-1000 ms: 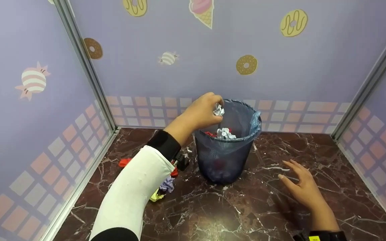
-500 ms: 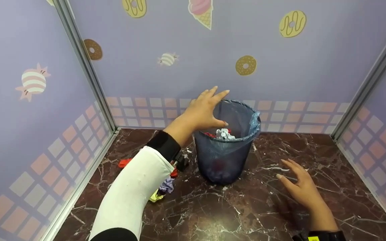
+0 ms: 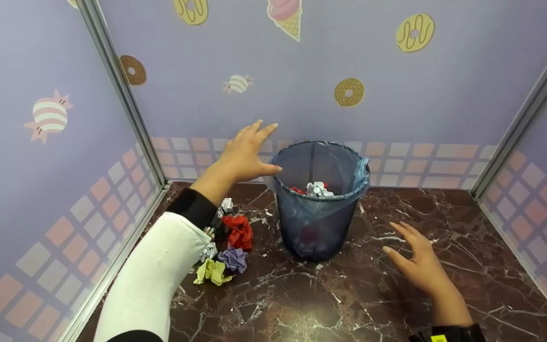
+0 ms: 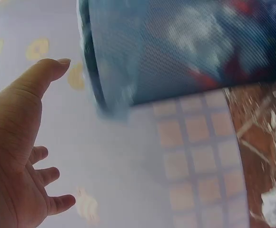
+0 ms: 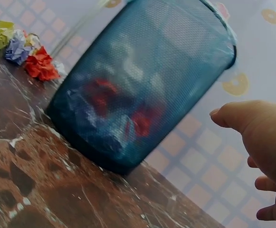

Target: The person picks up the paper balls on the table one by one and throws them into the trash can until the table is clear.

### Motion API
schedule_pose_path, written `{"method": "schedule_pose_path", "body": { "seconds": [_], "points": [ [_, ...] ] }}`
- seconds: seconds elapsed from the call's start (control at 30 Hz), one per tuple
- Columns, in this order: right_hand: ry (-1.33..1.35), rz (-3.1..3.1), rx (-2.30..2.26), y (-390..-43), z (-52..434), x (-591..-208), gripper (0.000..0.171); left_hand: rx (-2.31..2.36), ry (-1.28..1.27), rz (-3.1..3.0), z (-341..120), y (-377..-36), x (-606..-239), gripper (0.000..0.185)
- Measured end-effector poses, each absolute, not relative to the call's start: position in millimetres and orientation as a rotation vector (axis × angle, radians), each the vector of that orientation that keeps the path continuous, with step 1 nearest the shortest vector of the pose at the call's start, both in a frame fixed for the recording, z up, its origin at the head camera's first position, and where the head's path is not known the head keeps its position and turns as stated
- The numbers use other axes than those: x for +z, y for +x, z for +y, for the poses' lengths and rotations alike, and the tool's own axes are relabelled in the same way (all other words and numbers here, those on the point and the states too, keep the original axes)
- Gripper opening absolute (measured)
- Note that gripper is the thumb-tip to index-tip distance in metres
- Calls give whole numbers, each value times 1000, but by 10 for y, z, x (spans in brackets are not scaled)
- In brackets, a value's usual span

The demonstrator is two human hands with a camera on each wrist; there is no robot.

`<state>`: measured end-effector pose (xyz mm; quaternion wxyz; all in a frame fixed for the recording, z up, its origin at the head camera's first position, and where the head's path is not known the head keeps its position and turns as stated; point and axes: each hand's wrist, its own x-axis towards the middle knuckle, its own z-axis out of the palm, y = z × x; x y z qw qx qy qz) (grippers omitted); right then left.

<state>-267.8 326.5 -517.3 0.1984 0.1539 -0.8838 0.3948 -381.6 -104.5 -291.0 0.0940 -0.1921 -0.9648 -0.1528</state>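
Left hand [image 3: 245, 152], fingers straight and spread apart, held in the air just left of the rim of the mesh bin [image 3: 318, 223]; the thumb tip lies close to the rim, though contact cannot be told, and the hand holds nothing. In the left wrist view the same hand [image 4: 14, 152] shows an empty palm with the thumb extended toward the bin [image 4: 185, 47]. Right hand [image 3: 418, 263], fingers loosely extended and apart, hovers low over the dark marble surface [image 3: 349, 304] to the right of the bin, clear of it and holding nothing; whether it touches the surface cannot be told. The right wrist view shows the thumb and curled finger ends of this hand [image 5: 264, 147] beside the bin wall [image 5: 142, 90], with a gap between them. The bin stands upright on the surface near the back wall, lined with a blue plastic bag [image 3: 361, 171] whose edge folds over the rim. Inside lie a crumpled white paper ball [image 3: 318, 189] and red paper [image 3: 297, 190]; further red and pale wads show through the mesh lower down. On the surface left of the bin, beside the left sleeve [image 3: 155, 275], lies a cluster of crumpled paper: red [image 3: 239, 231], purple [image 3: 233, 259], yellow-green [image 3: 212, 271] and white [image 3: 226, 204] pieces.
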Motion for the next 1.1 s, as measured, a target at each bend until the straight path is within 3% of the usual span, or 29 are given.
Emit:
{"method": "schedule_pose_path", "body": {
  "seconds": [0.3, 0.67, 0.97, 1.1],
  "points": [
    [619, -2453, 1038, -2699, 2770, -5274, 60, -629, -351, -2913, -1933, -3665, -3291, 105],
    [869, -2550, 906, -2563, 2152, -5439, 54, -708, -223, -2960, -2801, -3373, -4112, 102],
    [989, -2597, 889, -2448, 1857, -5527, 53, -666, -187, -3016, -2997, -3140, -4788, 66],
    [992, -2601, 901, -2421, 1852, -5565, 50, -658, -230, -3032, -3017, -3078, -4952, 58]
  ]
}}
